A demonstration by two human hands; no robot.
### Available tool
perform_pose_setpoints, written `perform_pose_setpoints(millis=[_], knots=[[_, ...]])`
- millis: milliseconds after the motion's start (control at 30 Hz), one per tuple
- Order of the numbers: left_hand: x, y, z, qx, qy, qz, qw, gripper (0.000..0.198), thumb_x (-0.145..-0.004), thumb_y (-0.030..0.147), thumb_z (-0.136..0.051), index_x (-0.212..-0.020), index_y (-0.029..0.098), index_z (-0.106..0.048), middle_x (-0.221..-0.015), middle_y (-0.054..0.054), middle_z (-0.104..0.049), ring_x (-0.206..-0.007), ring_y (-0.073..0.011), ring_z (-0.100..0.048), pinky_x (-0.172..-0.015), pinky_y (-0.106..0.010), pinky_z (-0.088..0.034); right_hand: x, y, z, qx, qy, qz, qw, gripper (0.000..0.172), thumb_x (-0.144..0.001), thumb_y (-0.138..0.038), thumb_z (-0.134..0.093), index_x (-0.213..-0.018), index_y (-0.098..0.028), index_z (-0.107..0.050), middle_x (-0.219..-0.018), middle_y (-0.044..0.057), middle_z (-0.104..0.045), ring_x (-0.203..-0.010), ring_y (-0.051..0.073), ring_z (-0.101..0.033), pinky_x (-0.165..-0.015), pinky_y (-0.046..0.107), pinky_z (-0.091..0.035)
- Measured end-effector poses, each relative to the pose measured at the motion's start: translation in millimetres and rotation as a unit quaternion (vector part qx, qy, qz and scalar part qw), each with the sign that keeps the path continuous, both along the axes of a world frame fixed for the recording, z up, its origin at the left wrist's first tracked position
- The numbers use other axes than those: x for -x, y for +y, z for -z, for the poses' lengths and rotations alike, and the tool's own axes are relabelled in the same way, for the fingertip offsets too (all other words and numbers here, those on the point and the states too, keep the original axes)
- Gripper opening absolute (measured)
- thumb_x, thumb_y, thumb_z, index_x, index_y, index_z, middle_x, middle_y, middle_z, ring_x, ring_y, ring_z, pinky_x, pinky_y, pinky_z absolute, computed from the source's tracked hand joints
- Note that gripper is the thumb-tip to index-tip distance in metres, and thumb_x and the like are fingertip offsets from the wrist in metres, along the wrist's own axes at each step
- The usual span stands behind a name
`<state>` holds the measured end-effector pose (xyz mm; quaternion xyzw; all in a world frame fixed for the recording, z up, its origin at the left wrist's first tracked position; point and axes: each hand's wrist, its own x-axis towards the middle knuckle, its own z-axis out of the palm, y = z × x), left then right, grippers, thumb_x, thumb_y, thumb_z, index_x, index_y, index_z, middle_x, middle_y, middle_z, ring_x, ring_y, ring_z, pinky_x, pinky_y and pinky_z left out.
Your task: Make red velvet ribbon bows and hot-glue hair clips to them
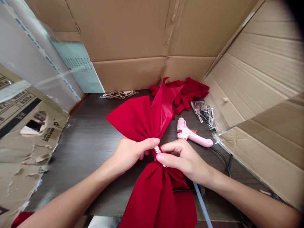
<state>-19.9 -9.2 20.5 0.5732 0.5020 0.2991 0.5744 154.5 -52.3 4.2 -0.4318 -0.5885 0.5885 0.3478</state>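
A big red fabric bow (152, 193) is gathered at its middle and spans from the table's centre to its front edge. My left hand (133, 152) grips the gathered middle from the left, its thumb pressed on top. A silver metal hair clip (157, 150) lies along the bow's centre. My right hand (182, 158) pinches the lower part of this clip against the bow from the right. Some fingers of both hands are hidden behind the fabric. Just beyond my right hand a pink glue gun (194, 135) lies on the table.
Red fabric pieces (190, 91) are heaped at the back. A plastic bag of metal clips (205, 114) lies at the right, loose clips (118, 94) at the back left. A clear glue stick (201, 202) juts out at the front. Cardboard walls (133, 31) enclose the dark table (90, 139).
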Motion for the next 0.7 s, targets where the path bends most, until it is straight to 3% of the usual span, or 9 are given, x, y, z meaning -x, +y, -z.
perform_pose_setpoints(millis=[333, 500, 700], knots=[[1.3, -0.1, 1.8, 0.029, -0.028, 0.012, 0.999, 0.033, -0.068, 0.045, -0.075, -0.057, 0.016, -0.062, -0.049, 0.002, -0.053, -0.043, -0.0089, -0.042, -0.044, -0.024, -0.030, 0.5, -0.8, 2.9, 0.001, 0.001, -0.013, 1.000, 0.050, -0.082, -0.048, -0.067, -0.054, -0.018, -0.040, -0.054, -0.005, -0.028, -0.052, 0.008, -0.024, -0.049, 0.027, -0.016], [3.5, -1.5, 3.1, 0.016, 0.022, 0.007, 1.000, 0.046, -0.069, 0.056, -0.074, -0.052, 0.015, -0.058, -0.048, 0.001, -0.051, -0.048, -0.0101, -0.045, -0.050, -0.025, -0.035, -0.7, 0.9, 3.5, -0.009, -0.007, -0.004, 1.000, 0.048, -0.081, -0.049, -0.068, -0.056, -0.017, -0.043, -0.056, -0.005, -0.028, -0.054, 0.008, -0.024, -0.050, 0.027, -0.017], [2.3, -1.1, -2.5, 0.018, -0.004, 0.027, 0.999, 0.042, -0.075, 0.051, -0.070, -0.055, 0.016, -0.058, -0.046, 0.003, -0.050, -0.044, -0.0079, -0.040, -0.045, -0.024, -0.029, -4.2, 5.2, 7.0, 0.006, 0.013, -0.005, 1.000, 0.044, -0.080, -0.056, -0.067, -0.068, -0.014, -0.063, -0.065, 0.000, -0.050, -0.062, 0.012, -0.042, -0.057, 0.025, -0.032]])
